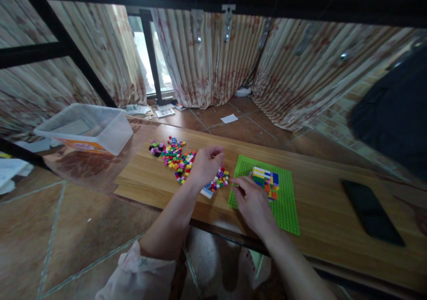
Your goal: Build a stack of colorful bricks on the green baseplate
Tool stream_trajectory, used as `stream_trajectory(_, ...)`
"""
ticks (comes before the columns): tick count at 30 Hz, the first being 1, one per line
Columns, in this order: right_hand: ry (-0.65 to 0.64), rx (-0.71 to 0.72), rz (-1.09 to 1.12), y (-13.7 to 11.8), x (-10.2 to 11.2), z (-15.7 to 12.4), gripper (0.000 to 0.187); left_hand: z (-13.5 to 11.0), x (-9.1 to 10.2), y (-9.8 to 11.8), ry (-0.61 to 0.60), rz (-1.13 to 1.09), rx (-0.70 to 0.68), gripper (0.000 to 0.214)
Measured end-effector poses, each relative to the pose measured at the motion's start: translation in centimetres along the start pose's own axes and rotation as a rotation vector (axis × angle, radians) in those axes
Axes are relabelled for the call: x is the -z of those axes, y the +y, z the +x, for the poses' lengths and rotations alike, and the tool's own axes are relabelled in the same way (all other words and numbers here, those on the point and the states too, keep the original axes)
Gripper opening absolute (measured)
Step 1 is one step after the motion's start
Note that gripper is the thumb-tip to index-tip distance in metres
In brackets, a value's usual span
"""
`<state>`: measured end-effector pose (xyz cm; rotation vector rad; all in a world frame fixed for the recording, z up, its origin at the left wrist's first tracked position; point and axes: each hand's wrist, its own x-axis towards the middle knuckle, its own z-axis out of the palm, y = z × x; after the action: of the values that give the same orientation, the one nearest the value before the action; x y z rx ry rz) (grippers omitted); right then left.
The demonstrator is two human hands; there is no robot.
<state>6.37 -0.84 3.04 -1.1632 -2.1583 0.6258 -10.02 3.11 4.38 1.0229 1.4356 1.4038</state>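
My left hand (208, 163) hovers over a loose pile of small coloured toy bricks (178, 160), its fingers curled together. What they hold, if anything, is hidden. My right hand (251, 200) is over the left part of a green studded baseplate (288, 206). Thumb and forefinger pinch a small greenish toy brick (235, 184), slightly blurred. Just beyond that hand, a block of stacked bricks (267, 177) in white, yellow, blue, green and orange stands on the baseplate, partly covered by the hand. More loose bricks (220, 177) lie between my two hands.
A black phone-like slab (372, 211) lies on the right of the wooden table (320, 197). Left of the table is a clear plastic tub (113, 133) with an orange label. Striped curtains (213, 59) hang behind. A dark-clothed person (393, 108) appears at right.
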Motion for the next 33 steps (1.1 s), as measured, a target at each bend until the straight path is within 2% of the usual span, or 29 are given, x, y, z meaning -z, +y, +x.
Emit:
stream_trajectory(5, -0.088, 0.003, -0.121, 0.0, -2.0, 0.4, 0.024, -0.4, 0.1, 0.2, -0.032, 0.047, -0.021, 0.020)
stream_trajectory(9, -0.128, -0.013, -0.189, 0.3, -2.9, 0.7, 0.023, -0.2, 0.7, -0.1, -0.023, 0.106, -0.059, 0.021)
stream_trajectory(20, -0.192, 0.007, -0.273, 0.2, -3.6, 1.4, 0.029, 0.0, 0.8, -0.6, -0.056, 0.192, -0.093, 0.020)
stream_trajectory(27, -0.223, -0.035, -0.299, -0.2, -3.2, 1.4, 0.023, 0.2, 1.0, -1.0, -0.070, 0.211, -0.105, 0.023)
stream_trajectory(33, -0.230, -0.026, -0.284, -0.4, -3.2, 1.3, 0.026, 0.2, 0.9, -1.0, -0.075, 0.201, -0.113, 0.022)
